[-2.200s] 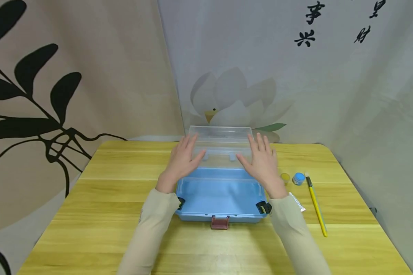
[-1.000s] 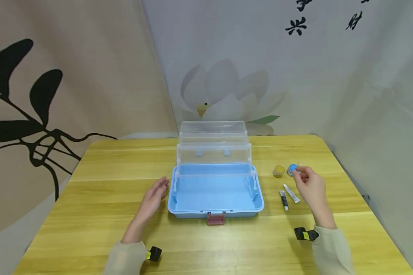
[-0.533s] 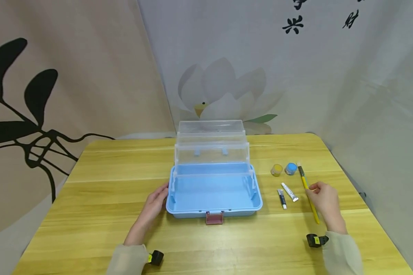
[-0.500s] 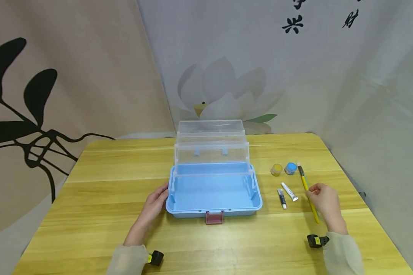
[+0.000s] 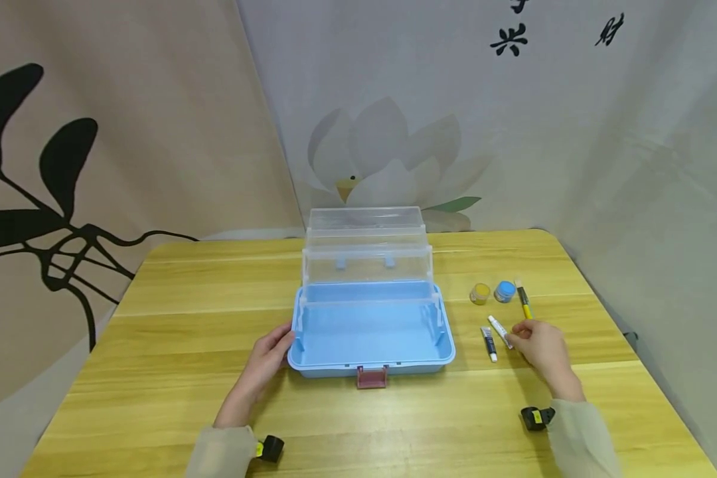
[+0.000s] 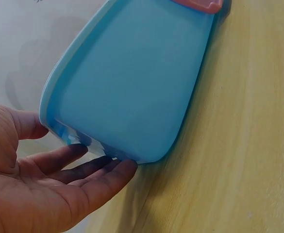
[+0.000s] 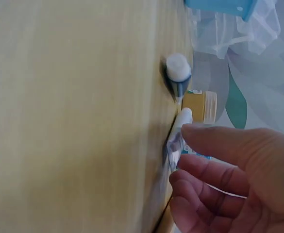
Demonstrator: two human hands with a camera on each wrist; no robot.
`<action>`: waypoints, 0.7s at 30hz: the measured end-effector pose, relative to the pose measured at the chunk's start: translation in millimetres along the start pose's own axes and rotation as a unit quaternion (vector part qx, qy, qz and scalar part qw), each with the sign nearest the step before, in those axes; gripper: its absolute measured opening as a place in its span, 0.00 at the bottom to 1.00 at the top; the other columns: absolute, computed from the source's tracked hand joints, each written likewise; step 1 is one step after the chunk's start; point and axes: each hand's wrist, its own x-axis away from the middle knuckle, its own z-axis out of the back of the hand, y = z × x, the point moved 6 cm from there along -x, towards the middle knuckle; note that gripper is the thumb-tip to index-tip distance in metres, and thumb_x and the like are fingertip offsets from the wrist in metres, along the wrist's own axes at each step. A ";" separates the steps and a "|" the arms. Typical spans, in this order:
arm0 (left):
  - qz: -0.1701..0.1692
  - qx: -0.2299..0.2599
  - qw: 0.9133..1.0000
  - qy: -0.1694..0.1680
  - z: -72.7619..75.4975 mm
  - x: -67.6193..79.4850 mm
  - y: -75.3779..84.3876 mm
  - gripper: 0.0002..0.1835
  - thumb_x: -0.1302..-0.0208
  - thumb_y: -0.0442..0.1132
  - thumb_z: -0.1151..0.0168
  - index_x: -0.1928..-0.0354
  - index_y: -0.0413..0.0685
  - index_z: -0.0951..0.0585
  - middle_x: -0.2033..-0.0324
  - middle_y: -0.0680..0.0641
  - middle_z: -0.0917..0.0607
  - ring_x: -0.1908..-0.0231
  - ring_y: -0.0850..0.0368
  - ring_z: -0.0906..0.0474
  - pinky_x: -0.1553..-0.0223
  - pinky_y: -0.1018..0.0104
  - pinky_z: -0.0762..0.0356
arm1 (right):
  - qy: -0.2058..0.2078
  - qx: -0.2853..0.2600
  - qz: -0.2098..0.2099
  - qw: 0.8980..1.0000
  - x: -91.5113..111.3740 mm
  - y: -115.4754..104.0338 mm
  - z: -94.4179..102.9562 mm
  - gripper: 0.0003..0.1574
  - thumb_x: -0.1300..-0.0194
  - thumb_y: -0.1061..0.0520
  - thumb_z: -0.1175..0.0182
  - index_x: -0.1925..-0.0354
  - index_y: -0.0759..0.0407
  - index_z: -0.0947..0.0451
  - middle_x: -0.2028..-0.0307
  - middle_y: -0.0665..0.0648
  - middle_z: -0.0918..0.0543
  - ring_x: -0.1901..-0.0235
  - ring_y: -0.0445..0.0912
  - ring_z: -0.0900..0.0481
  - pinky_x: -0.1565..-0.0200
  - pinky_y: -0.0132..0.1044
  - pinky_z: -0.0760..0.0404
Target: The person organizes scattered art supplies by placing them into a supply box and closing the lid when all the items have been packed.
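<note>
A light blue plastic box (image 5: 370, 335) stands on the table with its clear lid (image 5: 367, 262) raised at the back. My left hand (image 5: 267, 358) rests against the box's left side; in the left wrist view its fairly straight fingertips touch the side wall, with the thumb at the rim. My right hand (image 5: 540, 348) is at a white paint tube (image 5: 498, 328), thumb and half-bent fingers beside it with a gap between them. A dark paint tube (image 5: 488, 344) with a white cap lies just left. The yellow-handled paintbrush (image 5: 524, 302) is partly hidden behind my right hand.
Behind the tubes stand a paint jar with yellow content (image 5: 480, 293) and a blue-lidded jar (image 5: 504, 291). A reddish latch (image 5: 372, 378) hangs from the box's front. The wooden table (image 5: 215, 299) meets a printed curtain at the back.
Both hands left the raised lid; the left came to the box's left side. The right went to the jars, then the paintbrush, and has now moved left to the white paint tube.
</note>
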 end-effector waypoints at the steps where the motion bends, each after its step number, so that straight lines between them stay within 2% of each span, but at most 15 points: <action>1: -0.001 0.001 1.000 -0.001 0.3 0.6 0.0 0.24 0.27 0.37 0.57 0.34 0.31 0.38 0.39 0.31 0.32 0.46 0.44 0.28 0.51 0.56 0.23 | -0.004 0.001 0.002 1.000 -1.5 -2.0 -1.5 0.12 0.44 0.60 0.35 0.68 0.71 0.21 0.77 0.58 0.19 0.80 0.45 0.27 0.79 0.36 0.29; 8: -0.007 -0.005 1.000 -0.004 0.6 1.8 1.7 0.24 0.26 0.39 0.57 0.34 0.32 0.37 0.38 0.31 0.32 0.46 0.43 0.27 0.52 0.54 0.23 | -0.005 0.016 0.006 1.000 -8.3 -6.1 -6.2 0.11 0.46 0.60 0.33 0.72 0.69 0.21 0.78 0.58 0.19 0.78 0.49 0.23 0.76 0.42 0.26; 17: -0.004 0.000 1.000 -0.007 0.0 0.1 1.6 0.24 0.26 0.39 0.56 0.34 0.34 0.37 0.38 0.32 0.33 0.45 0.42 0.28 0.51 0.54 0.23 | -0.021 0.041 -0.002 0.999 -9.3 -5.2 -1.7 0.10 0.47 0.60 0.34 0.74 0.68 0.22 0.79 0.56 0.21 0.79 0.48 0.27 0.78 0.39 0.31; 21: -0.003 0.000 1.000 -0.008 1.4 0.1 -0.7 0.24 0.26 0.39 0.56 0.34 0.33 0.37 0.38 0.32 0.33 0.45 0.42 0.28 0.51 0.54 0.23 | -0.027 0.047 0.009 0.998 -7.7 -11.2 4.3 0.10 0.46 0.60 0.35 0.73 0.68 0.22 0.78 0.57 0.20 0.79 0.47 0.27 0.78 0.39 0.31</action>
